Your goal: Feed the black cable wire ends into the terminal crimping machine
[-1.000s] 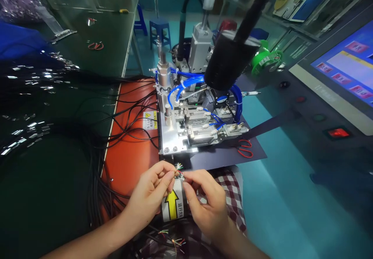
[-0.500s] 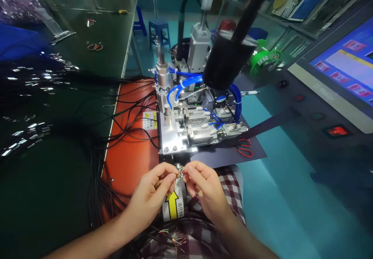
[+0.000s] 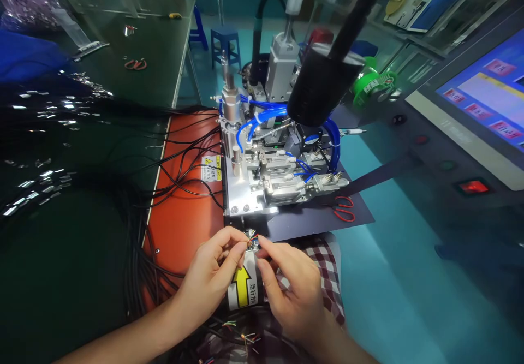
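Just in front of the machine, my left hand [image 3: 216,263] pinches the end of a cable between thumb and fingertips. Thin coloured wires [image 3: 252,237] fan out of that end, white, green and red among them. My right hand [image 3: 292,282] is close on the right, thumb and index finger apart, the index fingertip at the wires; whether it touches them I cannot tell. Below both hands, more black cables with stripped coloured wire ends [image 3: 245,336] lie over the lap. A yellow arrow label [image 3: 242,287] shows between the hands.
Ahead stands a metal machine [image 3: 282,184] with blue air tubes, under a black lamp-like cylinder [image 3: 321,85]. Red-handled scissors [image 3: 344,209] lie at its right. Black cables [image 3: 137,260] run along the left bench and orange surface [image 3: 184,227]. A control panel [image 3: 483,129] rises at right.
The right thumb and index finger have parted, and that hand has turned flatter and shifted slightly down. The wires stand more fanned out. My left hand keeps its pinch in nearly the same place.
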Action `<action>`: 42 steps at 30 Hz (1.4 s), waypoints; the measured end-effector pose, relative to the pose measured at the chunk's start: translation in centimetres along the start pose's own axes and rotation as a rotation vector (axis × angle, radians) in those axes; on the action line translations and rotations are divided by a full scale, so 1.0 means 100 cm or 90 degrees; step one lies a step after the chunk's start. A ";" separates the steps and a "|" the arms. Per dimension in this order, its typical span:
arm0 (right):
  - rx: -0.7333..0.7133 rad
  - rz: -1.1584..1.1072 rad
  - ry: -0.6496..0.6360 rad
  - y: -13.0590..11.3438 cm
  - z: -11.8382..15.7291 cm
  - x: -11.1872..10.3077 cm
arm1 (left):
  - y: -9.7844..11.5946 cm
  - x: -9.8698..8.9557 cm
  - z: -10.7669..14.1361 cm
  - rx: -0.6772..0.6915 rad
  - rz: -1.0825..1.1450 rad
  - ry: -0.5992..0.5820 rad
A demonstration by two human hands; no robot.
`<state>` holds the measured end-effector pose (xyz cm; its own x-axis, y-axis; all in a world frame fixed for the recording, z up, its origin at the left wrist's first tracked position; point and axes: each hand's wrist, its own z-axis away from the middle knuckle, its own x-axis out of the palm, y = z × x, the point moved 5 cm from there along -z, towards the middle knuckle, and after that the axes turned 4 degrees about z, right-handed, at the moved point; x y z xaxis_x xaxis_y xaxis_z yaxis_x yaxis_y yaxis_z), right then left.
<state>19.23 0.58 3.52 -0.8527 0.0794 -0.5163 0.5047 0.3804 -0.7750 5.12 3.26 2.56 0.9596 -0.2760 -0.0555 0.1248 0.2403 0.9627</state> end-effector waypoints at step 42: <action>0.518 -0.688 -0.063 0.029 -0.010 0.035 | -0.003 0.000 0.000 0.043 0.009 -0.068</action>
<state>17.60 2.89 -0.15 -0.8742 0.0114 0.4855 -0.4403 -0.4404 -0.7825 5.09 3.24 2.27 0.9282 -0.3717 -0.0161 0.0902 0.1829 0.9790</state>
